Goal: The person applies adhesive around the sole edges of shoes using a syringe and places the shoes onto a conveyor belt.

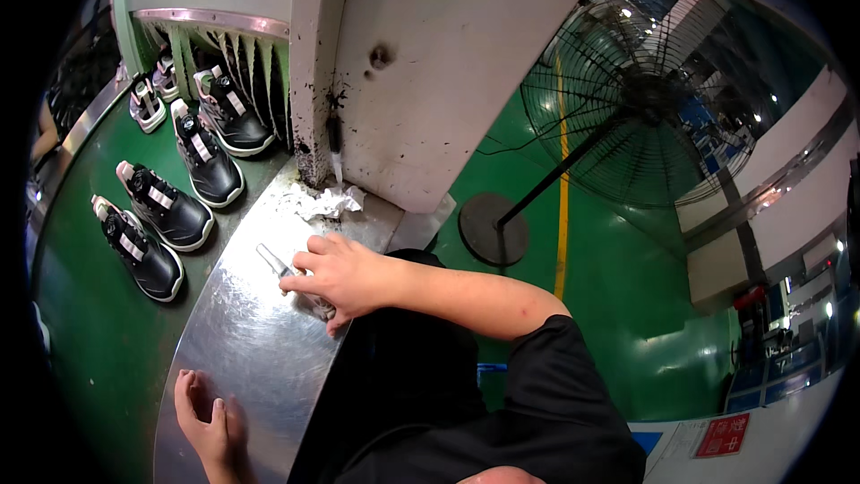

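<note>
My right hand (336, 278) rests on the surface (242, 350) near its right edge, over a small tool (273, 260) that pokes out to its left. My left hand (210, 421) lies flat at the near edge. A crumpled rag (327, 203) sits at the far edge, against the machine housing (430, 63). Left of the surface, shoes (166, 206) line the conveyor belt (81, 323). A standing fan (640, 94) is on the floor to the right.

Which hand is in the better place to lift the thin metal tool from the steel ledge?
The right hand, probably. It already rests on the thin metal tool, fingers curled over it. The left hand lies flat on the steel ledge, nearer the person and apart from the tool.
</note>
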`<state>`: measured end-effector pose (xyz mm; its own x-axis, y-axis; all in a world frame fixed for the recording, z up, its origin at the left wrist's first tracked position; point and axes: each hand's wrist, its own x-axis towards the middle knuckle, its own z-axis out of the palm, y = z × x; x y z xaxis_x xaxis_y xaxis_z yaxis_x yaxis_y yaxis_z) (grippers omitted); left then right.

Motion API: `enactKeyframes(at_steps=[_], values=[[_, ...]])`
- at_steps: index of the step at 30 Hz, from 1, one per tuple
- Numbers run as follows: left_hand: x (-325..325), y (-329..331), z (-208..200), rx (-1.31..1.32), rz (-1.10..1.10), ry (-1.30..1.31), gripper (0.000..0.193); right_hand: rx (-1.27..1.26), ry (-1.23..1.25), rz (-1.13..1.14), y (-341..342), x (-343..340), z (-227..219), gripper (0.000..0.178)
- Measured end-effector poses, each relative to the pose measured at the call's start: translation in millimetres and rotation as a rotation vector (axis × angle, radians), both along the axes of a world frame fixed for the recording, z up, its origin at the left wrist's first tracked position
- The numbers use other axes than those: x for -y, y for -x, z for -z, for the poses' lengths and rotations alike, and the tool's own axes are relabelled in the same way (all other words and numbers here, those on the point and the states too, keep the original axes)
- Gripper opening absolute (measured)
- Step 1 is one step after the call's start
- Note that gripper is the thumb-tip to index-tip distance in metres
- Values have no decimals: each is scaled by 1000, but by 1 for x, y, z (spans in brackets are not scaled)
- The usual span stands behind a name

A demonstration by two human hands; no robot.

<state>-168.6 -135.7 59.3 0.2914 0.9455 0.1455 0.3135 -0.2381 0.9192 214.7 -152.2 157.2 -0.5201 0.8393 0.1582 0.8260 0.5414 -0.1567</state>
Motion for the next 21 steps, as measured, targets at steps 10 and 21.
enactKeyframes(at_steps=[10,21], values=[[2,9,-10,-66,-83,-20,55,341,158,101,-29,-18,-7,89],[13,4,-34,17,-69,19,54,-338,626,-211,22,88,13,21]])
